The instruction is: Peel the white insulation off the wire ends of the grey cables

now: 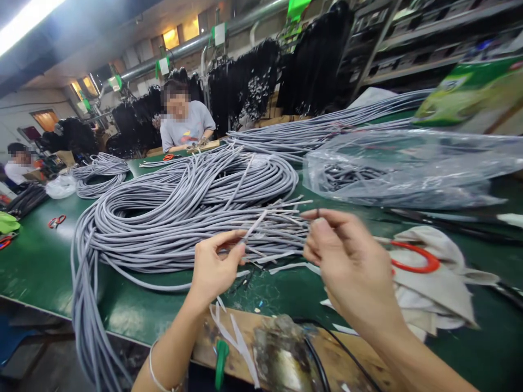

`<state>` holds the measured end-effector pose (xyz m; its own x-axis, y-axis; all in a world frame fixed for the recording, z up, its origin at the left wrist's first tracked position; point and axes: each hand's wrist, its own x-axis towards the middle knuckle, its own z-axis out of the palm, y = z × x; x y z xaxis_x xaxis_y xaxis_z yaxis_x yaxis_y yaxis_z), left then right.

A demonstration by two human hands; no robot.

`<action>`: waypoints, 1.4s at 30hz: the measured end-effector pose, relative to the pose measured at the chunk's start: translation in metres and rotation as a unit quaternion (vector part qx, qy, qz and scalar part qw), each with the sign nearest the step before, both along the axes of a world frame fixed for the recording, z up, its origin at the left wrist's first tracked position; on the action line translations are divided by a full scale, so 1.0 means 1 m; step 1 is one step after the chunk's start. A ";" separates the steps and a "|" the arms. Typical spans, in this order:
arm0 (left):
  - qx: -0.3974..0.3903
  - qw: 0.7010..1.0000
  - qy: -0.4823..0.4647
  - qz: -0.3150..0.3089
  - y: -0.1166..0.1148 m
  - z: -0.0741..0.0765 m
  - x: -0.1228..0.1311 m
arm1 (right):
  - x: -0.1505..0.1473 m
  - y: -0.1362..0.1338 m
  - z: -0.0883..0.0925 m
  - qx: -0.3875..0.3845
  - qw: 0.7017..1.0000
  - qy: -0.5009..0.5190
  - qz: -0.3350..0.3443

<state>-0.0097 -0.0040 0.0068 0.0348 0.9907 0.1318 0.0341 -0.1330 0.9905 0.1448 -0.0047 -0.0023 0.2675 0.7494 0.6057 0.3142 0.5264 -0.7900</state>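
My left hand [218,261] is closed in a pinch on the end of a grey cable [246,238], from which a pale strip or core sticks up to the right. A little to the right, my right hand [347,261] has thumb and forefinger pressed together on a small dark piece [317,213], too small and blurred to name. Beneath and behind both hands lies a large bundle of grey cables [171,234], its pale stripped ends pointing right. Red-handled scissors [417,257] show just behind my right hand, partly hidden by it, over a white cloth [433,294].
A wooden board [339,354] with a worn metal-and-resin fixture [286,354] and a green handle [221,363] sits at the front edge. Clear plastic bag [408,169] at right holds dark pieces. Small red scissors [56,221] lie left. A person [188,122] sits across the green table [36,261].
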 end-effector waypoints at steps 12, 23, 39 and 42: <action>-0.001 1.000 -0.010 0.012 -0.004 0.006 0.002 | -0.020 -0.013 -0.004 0.000 0.976 -0.209 0.062; 0.003 1.000 -0.004 -0.009 -0.006 0.007 0.002 | -0.017 -0.010 -0.001 -0.070 0.976 -0.154 0.137; 0.202 0.962 0.164 0.082 -0.010 -0.005 0.011 | -0.013 -0.017 0.007 -0.010 0.985 -0.139 0.098; 0.161 0.978 0.090 0.101 -0.009 -0.006 0.013 | -0.014 -0.022 0.009 -0.011 0.992 -0.080 0.101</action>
